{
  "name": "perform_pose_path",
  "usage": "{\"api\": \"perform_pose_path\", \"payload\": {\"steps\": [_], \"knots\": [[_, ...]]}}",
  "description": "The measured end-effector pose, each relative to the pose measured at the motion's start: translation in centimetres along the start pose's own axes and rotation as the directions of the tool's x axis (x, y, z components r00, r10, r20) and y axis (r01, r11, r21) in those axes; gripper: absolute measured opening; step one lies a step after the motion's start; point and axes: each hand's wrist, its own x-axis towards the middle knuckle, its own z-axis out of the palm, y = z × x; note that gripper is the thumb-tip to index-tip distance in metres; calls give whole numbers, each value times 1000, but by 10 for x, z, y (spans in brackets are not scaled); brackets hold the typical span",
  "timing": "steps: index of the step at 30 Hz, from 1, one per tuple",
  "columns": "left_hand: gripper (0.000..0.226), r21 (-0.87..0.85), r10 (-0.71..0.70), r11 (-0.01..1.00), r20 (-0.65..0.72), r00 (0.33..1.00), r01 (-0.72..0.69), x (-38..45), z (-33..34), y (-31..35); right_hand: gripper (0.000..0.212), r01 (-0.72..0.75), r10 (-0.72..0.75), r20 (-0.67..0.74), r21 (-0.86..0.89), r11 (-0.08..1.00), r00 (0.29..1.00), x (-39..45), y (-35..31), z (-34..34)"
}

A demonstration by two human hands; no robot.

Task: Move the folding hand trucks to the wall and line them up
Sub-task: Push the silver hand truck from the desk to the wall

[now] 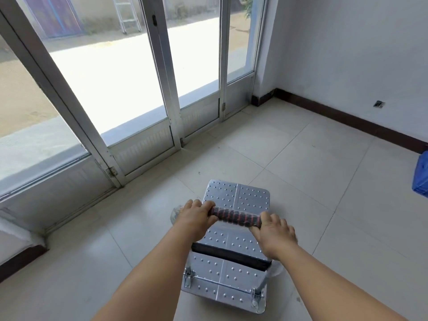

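Both hands grasp the black-and-red grip [236, 218] of a truck's handle: the left hand [196, 215] curls round its 9 o'clock end, the right hand [274, 235] round its 3 o'clock end. The truck [231, 246], a studded metal deck, sits on the tiled floor [301, 163] at 6 o'clock. Glass doors [129, 89] stand at 11 o'clock, a white wall [359, 54] at 2 o'clock. A blue thing [421, 174] shows at 3 o'clock. No writing is readable.

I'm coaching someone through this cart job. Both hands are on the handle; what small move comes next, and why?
Probably push the hand truck forward and rightward toward the white wall. The left hand and right hand already grip the handle, the deck points at the glass doors, and bare tiled floor lies between.
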Motion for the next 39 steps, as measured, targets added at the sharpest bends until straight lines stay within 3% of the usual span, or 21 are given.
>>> {"api": "perform_pose_path", "payload": {"steps": [22,39], "knots": [[32,98,227,968,60,972,-232,359,-143,-15,44,-222,231,-75,109,969,970,301,-68,-131],[34,130,284,949,42,958,-287,620,-214,44,42,-273,281,-21,179,945,960,529,-43,-248]]}}
